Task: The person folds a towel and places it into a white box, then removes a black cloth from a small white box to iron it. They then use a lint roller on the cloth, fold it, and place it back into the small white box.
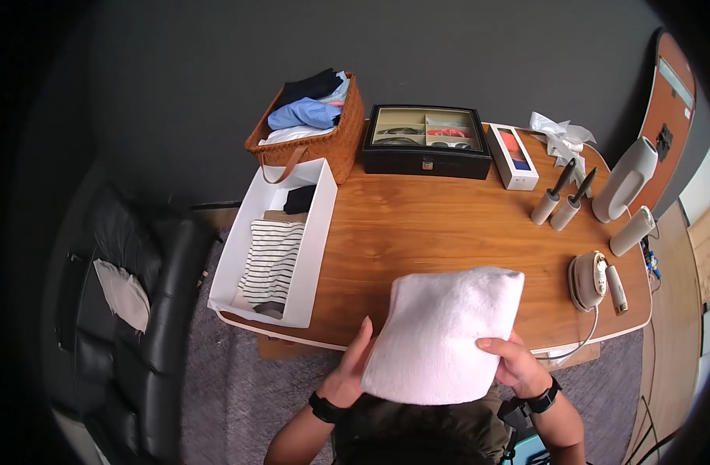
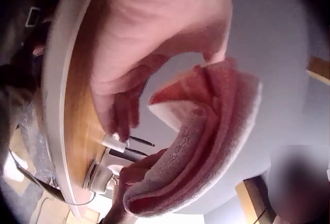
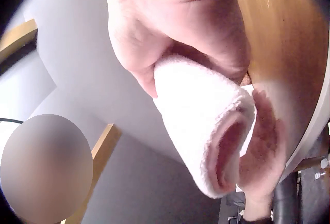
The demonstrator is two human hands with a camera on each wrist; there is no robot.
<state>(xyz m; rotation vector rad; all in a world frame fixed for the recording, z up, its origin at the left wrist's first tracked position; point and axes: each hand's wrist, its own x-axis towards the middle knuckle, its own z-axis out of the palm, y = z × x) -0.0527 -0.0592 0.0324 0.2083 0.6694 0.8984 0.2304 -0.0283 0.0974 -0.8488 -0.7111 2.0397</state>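
A folded pale pink-white towel point(image 1: 444, 337) is held above the table's front edge. My right hand point(image 1: 518, 364) grips its right side, thumb on the near face. In the right wrist view, the same hand point(image 3: 180, 22) has the rolled-looking towel point(image 3: 191, 105) between thumb and fingers. At the towel's lower left, my left hand point(image 1: 351, 372) is open, thumb raised. The left wrist view has this hand point(image 2: 154, 43) at the layered towel point(image 2: 206, 146), fingers apart from it and the thumb side against its edge.
On the wooden table point(image 1: 401, 225) are a white bin point(image 1: 314, 263) of folded clothes, a wicker basket point(image 1: 352, 132), a black glasses case point(image 1: 448, 165), a narrow box point(image 1: 519, 180), lint rollers point(image 1: 545, 208) and a handheld device point(image 1: 587, 283) with a cord. A black sofa point(image 1: 172, 287) stands left.
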